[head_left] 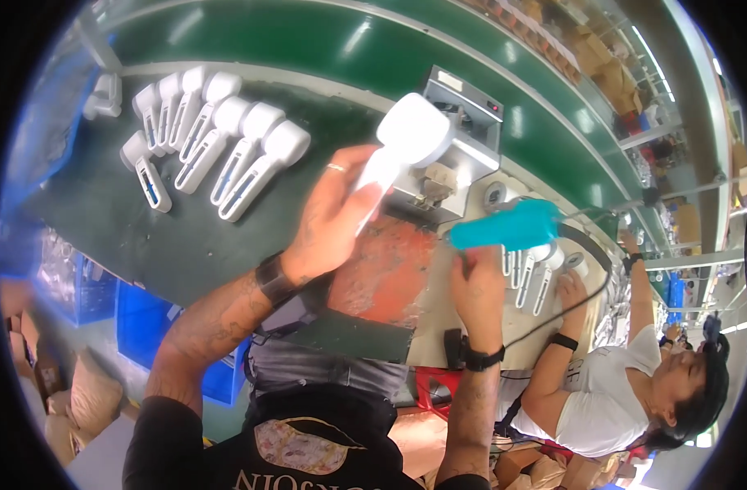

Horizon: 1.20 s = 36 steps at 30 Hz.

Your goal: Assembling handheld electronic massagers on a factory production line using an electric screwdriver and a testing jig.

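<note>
Your left hand holds a white handheld device by its thin handle. Your fingers are wrapped tight around that handle. The device's big round head points up toward 1 o'clock from your hand and sits just in front of a grey metal machine on the table.

Your right hand is lower, at about 4 o'clock from your left hand. Its fingers are closed on the grip of a teal power tool. The tool lies almost flat, with its body stretching toward 3 o'clock. A black cord runs away from it toward 4 o'clock. The tool's tip is hard to see, so you cannot tell if it touches anything.

Between your two hands lies a worn red mat on the table.

At about 9 o'clock from the device, a row of more white devices lies on the dark green table top, side by side and well apart from your hands. Past them, toward 12 o'clock, runs a green belt.

At 3 o'clock another person in a white shirt sits beside you. That person's hand rests near a few more white devices standing close together.
</note>
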{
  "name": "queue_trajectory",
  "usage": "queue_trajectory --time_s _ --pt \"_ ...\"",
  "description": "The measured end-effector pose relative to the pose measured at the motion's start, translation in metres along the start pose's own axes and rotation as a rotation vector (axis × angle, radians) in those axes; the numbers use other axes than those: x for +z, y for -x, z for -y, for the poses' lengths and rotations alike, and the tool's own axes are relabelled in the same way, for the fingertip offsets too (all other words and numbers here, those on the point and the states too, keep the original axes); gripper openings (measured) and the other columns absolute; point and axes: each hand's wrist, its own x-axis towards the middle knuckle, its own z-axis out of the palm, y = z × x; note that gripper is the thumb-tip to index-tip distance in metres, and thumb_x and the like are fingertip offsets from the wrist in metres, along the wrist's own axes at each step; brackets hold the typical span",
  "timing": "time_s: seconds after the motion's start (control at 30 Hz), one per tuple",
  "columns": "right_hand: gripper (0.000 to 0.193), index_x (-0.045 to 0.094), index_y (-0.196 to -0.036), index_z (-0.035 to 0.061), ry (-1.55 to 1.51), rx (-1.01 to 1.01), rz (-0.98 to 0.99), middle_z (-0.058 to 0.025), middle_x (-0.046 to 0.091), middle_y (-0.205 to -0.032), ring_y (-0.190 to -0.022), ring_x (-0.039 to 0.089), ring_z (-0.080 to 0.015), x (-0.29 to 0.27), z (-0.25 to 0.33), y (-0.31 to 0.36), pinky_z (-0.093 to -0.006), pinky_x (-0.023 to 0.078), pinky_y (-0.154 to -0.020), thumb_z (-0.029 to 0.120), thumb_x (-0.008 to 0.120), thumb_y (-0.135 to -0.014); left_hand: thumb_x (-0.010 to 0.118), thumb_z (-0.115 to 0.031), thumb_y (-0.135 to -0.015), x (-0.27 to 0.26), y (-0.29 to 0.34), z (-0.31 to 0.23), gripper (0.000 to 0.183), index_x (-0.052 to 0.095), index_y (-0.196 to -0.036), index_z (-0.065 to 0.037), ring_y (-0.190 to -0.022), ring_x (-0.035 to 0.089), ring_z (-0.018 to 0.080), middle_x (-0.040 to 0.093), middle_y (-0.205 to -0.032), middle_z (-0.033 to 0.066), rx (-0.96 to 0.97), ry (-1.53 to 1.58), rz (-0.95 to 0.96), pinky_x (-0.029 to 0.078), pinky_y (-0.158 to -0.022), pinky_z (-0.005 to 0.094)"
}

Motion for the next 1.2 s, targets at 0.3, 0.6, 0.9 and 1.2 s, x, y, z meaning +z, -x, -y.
queue_trajectory --time_s 0.3,0.6,0.9,1.2 --pt "0.018 0.059 -0.110 0.0008 -0.532 0.558 -0.143 -0.0012 0.049 -0.073 -0.055 0.041 -0.0075 -0.026 0.019 0.117 -0.0255 0.032 -0.049 0.012 0.051 -0.100 0.061 -0.017 -0.093 0.001 0.003 0.016 0.047 0.043 -0.134 -0.001 -0.107 0.058 0.0217 0.060 -0.116 0.0152 0.007 -0.240 0.025 0.047 -0.092 0.0371" --pt "0.028 0.064 -0.119 -0.0078 -0.409 0.015 -0.253 -0.0133 0.068 -0.091 -0.067 0.058 -0.0139 -0.030 0.082 0.154 -0.0262 0.046 -0.061 0.004 0.058 -0.094 0.069 -0.021 -0.093 0.010 0.006 0.015 0.049 0.048 -0.132 0.000 -0.099 0.063 0.0222 0.065 -0.111 0.0142 0.033 -0.422 0.017 0.051 -0.088 0.0365" --pt "0.030 0.067 -0.125 -0.0019 -0.388 -0.010 -0.086 -0.0161 0.073 -0.103 -0.083 0.071 -0.0267 -0.038 0.114 0.077 -0.0334 0.054 -0.074 0.003 0.061 -0.096 0.072 -0.017 -0.090 0.018 0.007 0.014 0.045 0.053 -0.127 -0.001 -0.098 0.065 0.0225 0.068 -0.106 0.0134 0.084 -0.548 -0.006 0.052 -0.088 0.0368" --pt "0.044 0.063 -0.132 0.0035 -0.303 -0.173 -0.186 -0.0087 0.059 -0.076 -0.052 0.054 -0.0216 -0.021 0.103 0.068 -0.0354 0.046 -0.047 0.000 0.071 -0.089 0.073 -0.016 -0.089 0.015 0.006 0.014 0.046 0.052 -0.127 -0.001 -0.097 0.066 0.0250 0.067 -0.105 0.0149 0.193 -0.652 0.028 0.053 -0.086 0.0378"
